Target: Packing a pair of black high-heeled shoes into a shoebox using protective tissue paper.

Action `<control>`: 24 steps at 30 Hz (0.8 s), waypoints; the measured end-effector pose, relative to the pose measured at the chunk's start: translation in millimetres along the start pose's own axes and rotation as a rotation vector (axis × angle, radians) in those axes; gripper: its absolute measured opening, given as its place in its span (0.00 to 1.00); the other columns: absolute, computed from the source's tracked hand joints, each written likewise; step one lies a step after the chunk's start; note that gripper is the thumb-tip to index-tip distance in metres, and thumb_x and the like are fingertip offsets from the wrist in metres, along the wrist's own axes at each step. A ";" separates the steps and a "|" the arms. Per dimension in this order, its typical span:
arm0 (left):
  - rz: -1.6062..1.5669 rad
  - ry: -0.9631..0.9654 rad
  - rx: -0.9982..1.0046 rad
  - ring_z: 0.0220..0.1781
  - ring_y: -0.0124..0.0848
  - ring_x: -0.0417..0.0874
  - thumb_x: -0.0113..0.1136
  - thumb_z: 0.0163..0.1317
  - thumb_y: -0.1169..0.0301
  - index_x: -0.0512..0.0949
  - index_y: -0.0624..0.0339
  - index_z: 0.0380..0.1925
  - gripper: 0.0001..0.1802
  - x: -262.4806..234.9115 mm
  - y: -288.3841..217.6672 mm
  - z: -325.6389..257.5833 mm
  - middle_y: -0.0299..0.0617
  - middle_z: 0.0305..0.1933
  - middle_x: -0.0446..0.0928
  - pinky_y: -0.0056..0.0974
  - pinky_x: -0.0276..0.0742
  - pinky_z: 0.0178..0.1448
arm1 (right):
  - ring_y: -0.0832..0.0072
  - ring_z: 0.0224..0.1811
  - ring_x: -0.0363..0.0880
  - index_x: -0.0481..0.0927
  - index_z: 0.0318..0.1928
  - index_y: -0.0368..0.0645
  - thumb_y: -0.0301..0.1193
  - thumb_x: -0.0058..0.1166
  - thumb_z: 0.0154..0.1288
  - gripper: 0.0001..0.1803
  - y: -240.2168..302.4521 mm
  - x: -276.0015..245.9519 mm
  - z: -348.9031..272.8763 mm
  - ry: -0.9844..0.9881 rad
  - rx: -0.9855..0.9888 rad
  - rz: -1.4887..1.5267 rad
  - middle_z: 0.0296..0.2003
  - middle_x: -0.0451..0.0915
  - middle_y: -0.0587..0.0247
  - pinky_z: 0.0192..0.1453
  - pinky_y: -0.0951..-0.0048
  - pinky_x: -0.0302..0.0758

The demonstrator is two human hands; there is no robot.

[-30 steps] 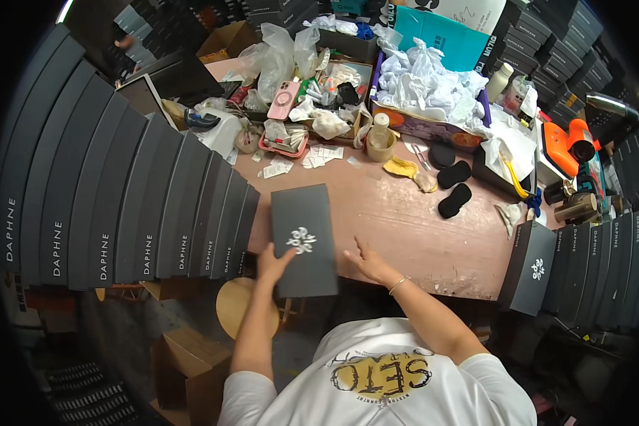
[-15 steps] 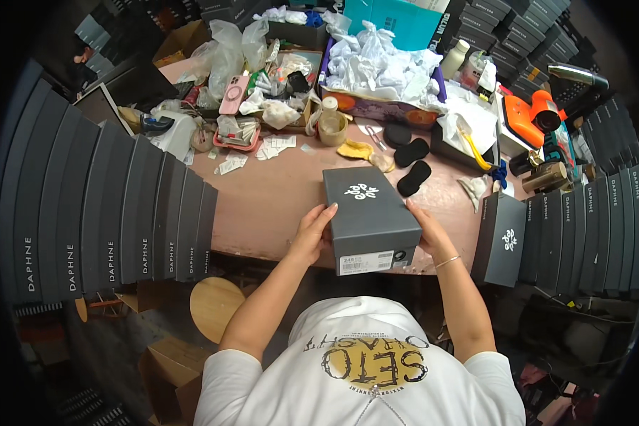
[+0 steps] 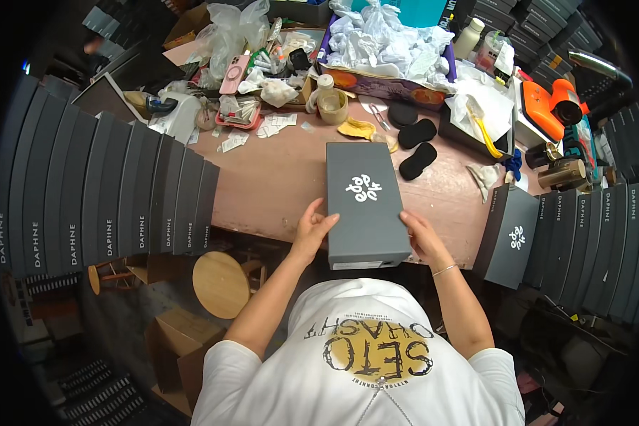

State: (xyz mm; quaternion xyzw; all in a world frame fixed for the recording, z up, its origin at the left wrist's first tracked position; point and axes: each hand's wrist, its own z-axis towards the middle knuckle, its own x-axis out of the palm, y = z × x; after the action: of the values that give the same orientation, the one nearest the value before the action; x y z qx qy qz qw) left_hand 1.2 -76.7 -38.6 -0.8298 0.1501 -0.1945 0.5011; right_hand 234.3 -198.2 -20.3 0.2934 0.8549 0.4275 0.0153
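Observation:
A dark grey shoebox point(image 3: 366, 213) with a white emblem on its lid is at the table's near edge, lid up. My left hand point(image 3: 314, 233) presses its left side, thumb along the lid's edge. On the opposite side my right hand point(image 3: 420, 236) grips it, thumb also at the lid's edge; the other fingers are partly hidden. Only a thin strip of the white label on the near end shows. Just beyond the box lie black oval pads point(image 3: 417, 161) and a yellow cloth point(image 3: 356, 128).
Rows of grey shoeboxes stand at left point(image 3: 124, 192) and right point(image 3: 582, 231) on the pink table point(image 3: 263, 184). Behind are a purple carton point(image 3: 387, 84) of crumpled white paper, a jar point(image 3: 331, 106), a pink phone point(image 3: 234, 74) and an orange tool point(image 3: 544, 113). A round wooden stool point(image 3: 221, 284) stands below.
The shoebox has tipped so its lid faces me more squarely and its labelled end has turned mostly out of sight. Both hands stay on its sides.

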 end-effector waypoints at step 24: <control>0.973 0.224 0.635 0.69 0.56 0.60 0.62 0.54 0.72 0.66 0.63 0.62 0.34 -36.6 -29.7 57.6 0.61 0.66 0.61 0.50 0.56 0.72 | 0.52 0.52 0.72 0.73 0.54 0.41 0.26 0.56 0.52 0.25 -17.6 13.4 41.0 -0.320 -0.790 -1.304 0.49 0.75 0.51 0.56 0.54 0.68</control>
State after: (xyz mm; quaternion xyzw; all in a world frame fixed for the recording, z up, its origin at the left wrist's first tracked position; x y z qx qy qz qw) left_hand -2.1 -2.5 -42.7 -0.4496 0.4998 -0.0643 0.7376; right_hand 226.1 -169.8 -56.3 -0.2377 0.6263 0.5575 0.4904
